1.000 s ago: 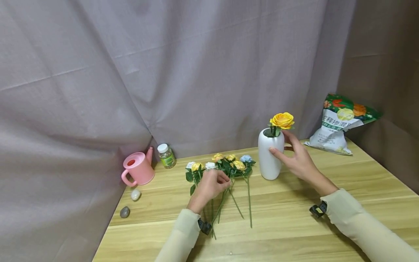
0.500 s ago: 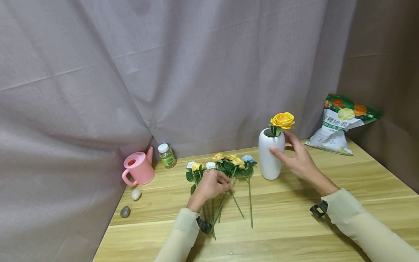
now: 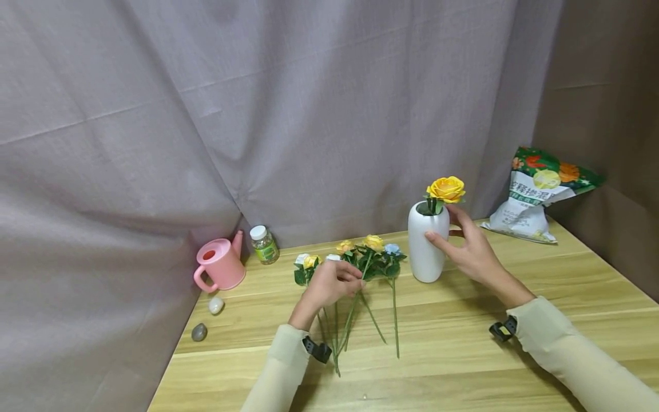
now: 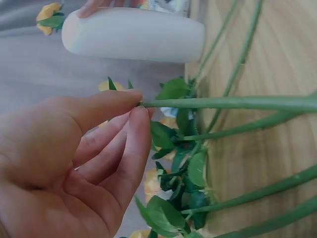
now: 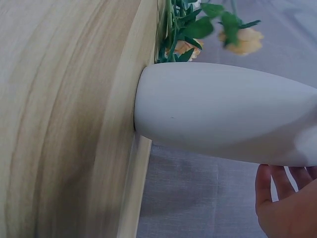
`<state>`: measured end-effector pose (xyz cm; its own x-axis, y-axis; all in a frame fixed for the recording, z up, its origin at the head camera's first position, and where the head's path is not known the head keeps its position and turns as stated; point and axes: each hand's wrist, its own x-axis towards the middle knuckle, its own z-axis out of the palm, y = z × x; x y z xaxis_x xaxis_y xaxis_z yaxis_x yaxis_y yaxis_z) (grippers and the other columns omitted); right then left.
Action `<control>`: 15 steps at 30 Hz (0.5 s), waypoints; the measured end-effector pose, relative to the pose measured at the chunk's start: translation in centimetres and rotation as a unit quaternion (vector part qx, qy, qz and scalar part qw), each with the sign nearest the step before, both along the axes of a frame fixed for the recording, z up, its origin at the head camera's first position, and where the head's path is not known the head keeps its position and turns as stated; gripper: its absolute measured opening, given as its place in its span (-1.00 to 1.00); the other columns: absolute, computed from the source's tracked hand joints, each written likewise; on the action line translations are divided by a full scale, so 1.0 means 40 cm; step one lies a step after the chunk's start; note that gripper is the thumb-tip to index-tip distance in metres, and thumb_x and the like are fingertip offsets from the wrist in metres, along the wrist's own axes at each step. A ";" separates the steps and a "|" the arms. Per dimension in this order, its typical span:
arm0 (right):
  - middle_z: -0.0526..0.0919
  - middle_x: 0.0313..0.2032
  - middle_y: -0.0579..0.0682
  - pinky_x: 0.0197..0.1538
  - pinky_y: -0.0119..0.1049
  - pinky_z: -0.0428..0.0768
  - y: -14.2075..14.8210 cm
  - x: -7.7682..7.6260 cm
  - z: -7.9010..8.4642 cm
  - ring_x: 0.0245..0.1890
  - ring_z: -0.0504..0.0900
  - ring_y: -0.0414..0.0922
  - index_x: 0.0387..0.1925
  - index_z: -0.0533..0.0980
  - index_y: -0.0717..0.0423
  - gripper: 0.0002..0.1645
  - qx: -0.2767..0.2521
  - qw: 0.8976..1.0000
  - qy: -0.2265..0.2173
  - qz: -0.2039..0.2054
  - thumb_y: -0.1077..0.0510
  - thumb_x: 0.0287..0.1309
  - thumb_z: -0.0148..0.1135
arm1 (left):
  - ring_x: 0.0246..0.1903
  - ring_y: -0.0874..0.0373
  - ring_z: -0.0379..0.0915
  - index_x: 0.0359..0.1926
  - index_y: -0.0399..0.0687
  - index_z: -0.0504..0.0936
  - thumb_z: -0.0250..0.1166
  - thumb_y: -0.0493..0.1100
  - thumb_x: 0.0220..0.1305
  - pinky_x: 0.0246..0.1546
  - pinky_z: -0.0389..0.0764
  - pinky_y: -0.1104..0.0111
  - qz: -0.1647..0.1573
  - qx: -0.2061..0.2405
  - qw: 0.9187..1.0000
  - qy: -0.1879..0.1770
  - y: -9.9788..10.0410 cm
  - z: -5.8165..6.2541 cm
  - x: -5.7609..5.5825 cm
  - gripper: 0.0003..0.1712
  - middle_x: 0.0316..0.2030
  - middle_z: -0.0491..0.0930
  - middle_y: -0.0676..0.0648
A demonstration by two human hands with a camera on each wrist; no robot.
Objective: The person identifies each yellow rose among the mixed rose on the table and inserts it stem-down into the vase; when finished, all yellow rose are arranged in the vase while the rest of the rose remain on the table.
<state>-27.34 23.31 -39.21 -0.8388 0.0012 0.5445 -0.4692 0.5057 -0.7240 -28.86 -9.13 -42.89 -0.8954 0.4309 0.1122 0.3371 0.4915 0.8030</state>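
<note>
Gripped the vase (image 3: 426, 252) in right hand (image 3: 472, 247) and, left of the vase, pinched with left hand (image 3: 328, 283) a flower stem (image 4: 223, 102), probably light and bendable, best taken mid-length.

We see a white vase (image 3: 427, 249) standing upright with a yellow rose (image 3: 446, 189) in it; to its left, a paler yellow flower (image 3: 373, 243) tilts, raised above lying white, yellow and blue flowers (image 3: 393, 269).
</note>
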 end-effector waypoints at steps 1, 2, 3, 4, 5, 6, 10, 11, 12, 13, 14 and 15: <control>0.51 0.24 0.19 0.03 -0.69 0.40 0.000 0.000 0.000 0.15 0.45 -0.15 0.48 0.20 0.09 -0.15 0.000 1.000 0.001 0.000 0.09 0.27 0.37 | -0.39 -0.06 0.75 -0.10 -0.05 0.74 0.42 -0.10 0.27 -0.31 0.75 0.19 -0.002 0.012 1.000 -0.003 -0.002 0.004 0.000 -0.79 -0.32 0.78 -0.02; 0.51 0.24 0.18 0.03 -0.68 0.41 0.000 0.000 0.000 0.15 0.45 -0.15 0.48 0.20 0.09 -0.15 0.000 1.000 0.001 0.000 0.09 0.27 0.37 | -0.37 -0.08 0.75 -0.10 -0.04 0.74 0.42 -0.09 0.28 -0.28 0.75 0.15 -0.004 0.023 1.000 -0.006 -0.003 0.008 0.001 -0.78 -0.31 0.79 -0.03; 0.51 0.24 0.19 0.05 -0.64 0.43 -0.001 0.000 0.000 0.15 0.45 -0.16 0.48 0.20 0.09 -0.15 -0.001 1.000 0.002 0.000 0.10 0.26 0.38 | -0.35 -0.09 0.75 -0.09 -0.01 0.74 0.43 -0.08 0.28 -0.26 0.75 0.11 -0.004 0.033 0.999 -0.012 -0.005 0.012 0.000 -0.78 -0.30 0.79 -0.03; 0.51 0.24 0.18 0.06 -0.60 0.46 -0.001 0.000 0.000 0.14 0.45 -0.18 0.47 0.21 0.09 -0.15 -0.001 1.000 0.003 0.000 0.10 0.26 0.38 | -0.32 -0.10 0.74 -0.08 0.00 0.74 0.42 -0.07 0.28 -0.23 0.75 0.06 -0.003 0.046 0.999 -0.018 -0.006 0.014 0.000 -0.77 -0.28 0.79 -0.03; 0.52 0.24 0.18 0.07 -0.56 0.48 -0.001 0.000 0.001 0.14 0.45 -0.20 0.47 0.21 0.09 -0.16 -0.001 1.000 0.004 0.000 0.10 0.26 0.38 | -0.30 -0.12 0.74 -0.06 0.01 0.74 0.42 -0.05 0.28 -0.20 0.74 0.01 -0.003 0.059 0.998 -0.023 -0.007 0.016 -0.002 -0.76 -0.27 0.79 -0.02; 0.52 0.24 0.18 0.08 -0.51 0.49 -0.001 0.000 0.001 0.14 0.45 -0.21 0.47 0.21 0.09 -0.16 -0.001 1.000 0.005 -0.001 0.10 0.26 0.38 | -0.28 -0.13 0.74 -0.05 0.02 0.73 0.42 -0.04 0.29 -0.17 0.73 -0.02 -0.002 0.071 0.997 -0.027 -0.008 0.017 -0.004 -0.75 -0.26 0.79 -0.02; 0.51 0.24 0.17 0.07 -0.56 0.47 0.000 0.002 0.002 0.13 0.43 -0.29 0.47 0.20 0.09 -0.15 -0.001 1.000 0.002 -0.003 0.08 0.27 0.37 | -0.19 -0.24 0.71 -0.03 0.09 0.73 0.41 0.00 0.30 -0.16 0.76 0.07 0.002 0.112 0.993 -0.036 -0.009 0.023 -0.009 -0.74 -0.21 0.79 -0.05; 0.51 0.24 0.17 0.06 -0.60 0.44 0.000 0.002 0.001 0.13 0.43 -0.30 0.48 0.20 0.09 -0.15 -0.001 1.000 0.001 -0.003 0.08 0.27 0.37 | -0.18 -0.24 0.71 -0.03 0.10 0.73 0.40 0.01 0.30 -0.18 0.76 0.12 0.003 0.120 0.992 -0.037 -0.008 0.024 -0.010 -0.74 -0.20 0.79 -0.06; 0.51 0.24 0.17 0.06 -0.64 0.43 0.000 0.002 0.001 0.13 0.43 -0.31 0.47 0.21 0.09 -0.16 -0.002 1.000 0.002 -0.001 0.08 0.27 0.37 | -0.18 -0.22 0.71 -0.03 0.11 0.72 0.40 0.01 0.31 -0.19 0.77 0.18 0.006 0.128 0.991 -0.040 -0.008 0.026 -0.010 -0.75 -0.18 0.79 -0.06; 0.51 0.24 0.17 0.04 -0.67 0.41 0.000 0.002 0.000 0.12 0.43 -0.31 0.47 0.21 0.08 -0.16 -0.003 1.000 0.003 0.000 0.09 0.27 0.37 | -0.17 -0.23 0.71 -0.03 0.11 0.72 0.40 -0.01 0.31 -0.20 0.77 0.21 0.008 0.137 0.990 -0.042 -0.008 0.028 -0.010 -0.75 -0.17 0.78 -0.07; 0.52 0.23 0.17 0.04 -0.69 0.40 0.001 0.001 -0.001 0.12 0.43 -0.32 0.47 0.22 0.08 -0.17 -0.004 1.000 0.005 0.001 0.09 0.26 0.38 | -0.17 -0.18 0.72 -0.02 0.11 0.72 0.39 -0.01 0.31 -0.20 0.77 0.25 0.011 0.144 0.989 -0.044 -0.007 0.029 -0.010 -0.75 -0.16 0.78 -0.07; 0.52 0.23 0.18 0.04 -0.70 0.41 0.001 0.000 -0.002 0.12 0.44 -0.32 0.46 0.22 0.08 -0.17 -0.005 1.000 0.008 0.003 0.10 0.26 0.38 | -0.19 -0.13 0.73 -0.01 0.10 0.72 0.39 -0.02 0.32 -0.19 0.76 0.26 0.013 0.152 0.987 -0.046 -0.006 0.030 -0.010 -0.75 -0.15 0.78 -0.07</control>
